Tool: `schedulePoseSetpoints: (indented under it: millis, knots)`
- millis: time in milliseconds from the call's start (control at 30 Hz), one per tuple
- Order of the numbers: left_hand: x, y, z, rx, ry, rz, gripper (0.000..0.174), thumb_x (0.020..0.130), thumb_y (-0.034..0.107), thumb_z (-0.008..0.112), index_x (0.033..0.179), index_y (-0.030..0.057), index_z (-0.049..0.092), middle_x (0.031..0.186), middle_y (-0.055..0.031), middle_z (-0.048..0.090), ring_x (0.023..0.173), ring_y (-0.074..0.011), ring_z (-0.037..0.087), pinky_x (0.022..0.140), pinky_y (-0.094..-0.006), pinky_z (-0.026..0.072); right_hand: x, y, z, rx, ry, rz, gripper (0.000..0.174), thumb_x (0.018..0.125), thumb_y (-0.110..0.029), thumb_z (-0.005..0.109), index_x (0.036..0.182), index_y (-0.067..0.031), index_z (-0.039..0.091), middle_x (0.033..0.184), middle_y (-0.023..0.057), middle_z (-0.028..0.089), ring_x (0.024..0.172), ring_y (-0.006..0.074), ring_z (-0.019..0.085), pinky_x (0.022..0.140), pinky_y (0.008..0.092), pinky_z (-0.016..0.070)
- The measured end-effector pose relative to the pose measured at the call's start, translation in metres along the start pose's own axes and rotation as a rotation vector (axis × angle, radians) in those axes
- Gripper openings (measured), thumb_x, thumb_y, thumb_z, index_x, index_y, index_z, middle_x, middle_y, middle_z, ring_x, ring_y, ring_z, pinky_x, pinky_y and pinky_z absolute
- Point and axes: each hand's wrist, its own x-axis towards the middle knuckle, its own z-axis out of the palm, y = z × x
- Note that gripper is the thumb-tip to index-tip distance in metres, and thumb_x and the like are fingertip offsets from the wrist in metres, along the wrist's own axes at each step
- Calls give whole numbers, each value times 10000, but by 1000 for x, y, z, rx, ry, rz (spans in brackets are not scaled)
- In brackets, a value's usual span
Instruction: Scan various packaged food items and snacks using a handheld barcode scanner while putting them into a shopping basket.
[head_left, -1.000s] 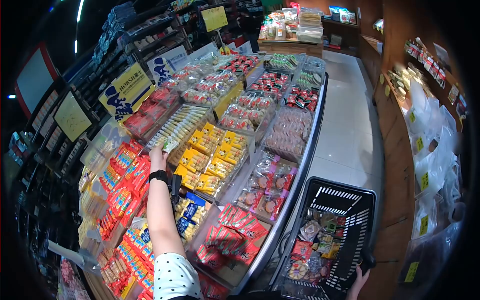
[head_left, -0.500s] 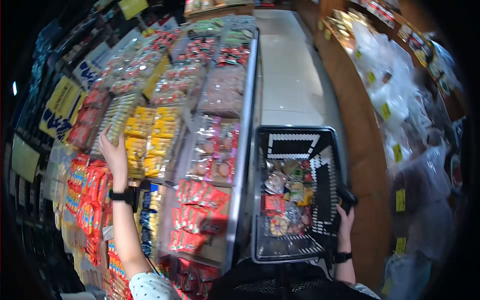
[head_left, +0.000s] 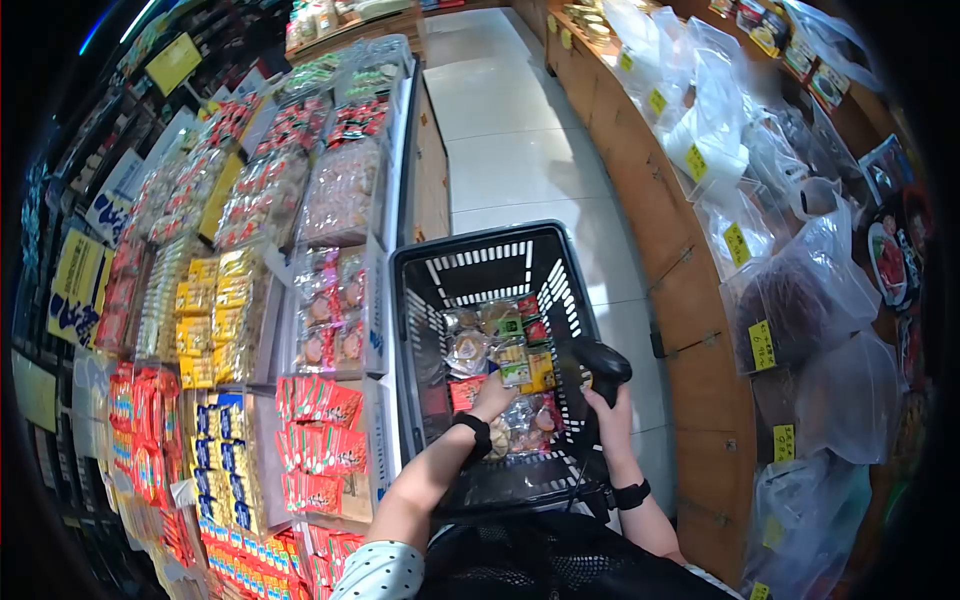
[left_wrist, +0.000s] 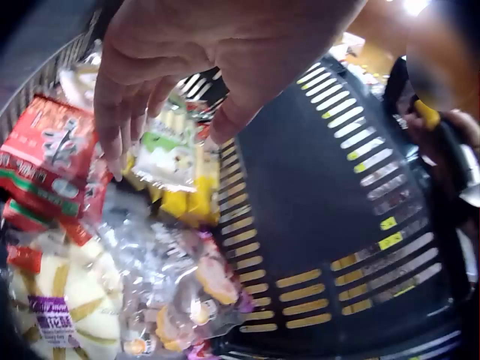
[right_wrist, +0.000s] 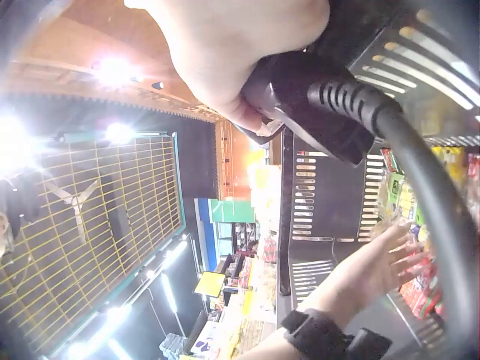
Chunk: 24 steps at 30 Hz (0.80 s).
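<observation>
My left hand (head_left: 492, 400) reaches down into a black shopping basket (head_left: 470, 490). In the left wrist view its fingers hang loosely over the goods, thumb apart from them. Below that gap lies a white-and-green snack packet (left_wrist: 166, 154), on top of yellow packets (left_wrist: 196, 196). Red packets (left_wrist: 49, 154) and a round pastry pack (left_wrist: 64, 300) lie close by in the basket. My right hand (head_left: 612, 415) grips a black handheld barcode scanner (head_left: 603, 364) at the basket's right side; a thick black cable (right_wrist: 435, 195) runs from it.
Left of the basket runs a display counter with trays of yellow packets (head_left: 215, 320), red packets (head_left: 318, 430) and narrow pale packets (head_left: 165, 300). Wooden cabinets (head_left: 690, 360) hung with plastic bags (head_left: 715, 130) stand on the right. A tiled aisle (head_left: 510, 130) stretches ahead.
My left hand has come from the tray of narrow pale packets, rightward and down into the basket. The head view has turned right. My right hand stays at the basket's right side with the scanner.
</observation>
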Motion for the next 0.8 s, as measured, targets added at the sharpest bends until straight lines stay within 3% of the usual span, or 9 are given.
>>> schedulePoseSetpoints:
  millis: [67,167,233,267,433,567,667,700,800]
  knots:
    - [18,-28,20,-136,-14,41,511,760,276,631,1085,-87,479,965,-217,613,881,-344,609,791,-365,473,1,-8,-4,7,-45,18,421,739,-176,686,1094,-13,528,1003,81,583,927,173,553,836,296,418]
    - [34,-35,41,-180,120,-160,565,718,277,660,1093,-71,419,973,-248,592,930,-368,582,802,-424,463,6,4,-10,55,-108,47,459,738,-179,689,1132,-22,514,1063,93,556,990,186,529,876,302,396]
    - [40,-6,49,11,284,-320,654,699,332,677,1111,-71,368,993,-260,581,931,-374,581,805,-422,464,7,7,-12,3,-113,48,482,738,-190,692,1153,-30,505,1101,106,540,1034,209,521,900,311,388]
    - [55,-5,52,72,199,-439,810,685,388,695,1191,-87,279,1022,-261,572,947,-380,576,817,-421,461,8,6,-12,1,-110,47,485,738,-194,693,1154,-31,505,1106,110,538,1042,216,520,902,315,388]
    - [73,35,55,131,219,-618,1011,665,425,722,1259,-140,130,1067,-275,558,987,-375,571,851,-400,453,11,3,-11,-85,-97,15,496,732,-217,697,1151,-33,508,1106,122,533,1045,245,522,900,329,392]
    - [90,-7,46,-72,309,-545,914,649,297,760,1206,-99,154,987,-242,578,818,-330,627,701,-382,525,17,-3,-9,-180,-107,-87,496,733,-216,697,1153,-34,506,1103,121,535,1042,243,523,896,328,394]
    - [71,-22,26,-691,66,-622,610,679,237,728,1112,-22,384,908,-164,603,571,-241,626,482,-360,549,12,-4,-10,-159,-106,-84,498,734,-211,697,1159,-36,503,1109,120,534,1044,241,523,897,327,394]
    - [51,3,13,-740,119,-617,450,741,239,677,1039,-26,468,938,-157,604,677,-264,649,568,-369,566,8,-4,-12,-118,-104,-41,500,734,-207,697,1162,-37,502,1112,120,533,1045,240,522,898,328,394]
    - [4,45,-44,-1256,-157,-363,277,846,124,540,1053,-42,461,1053,-197,568,943,-325,602,813,-411,516,5,0,-11,-129,-110,-48,504,730,-191,693,1168,-35,498,1124,129,527,1055,248,516,906,331,390]
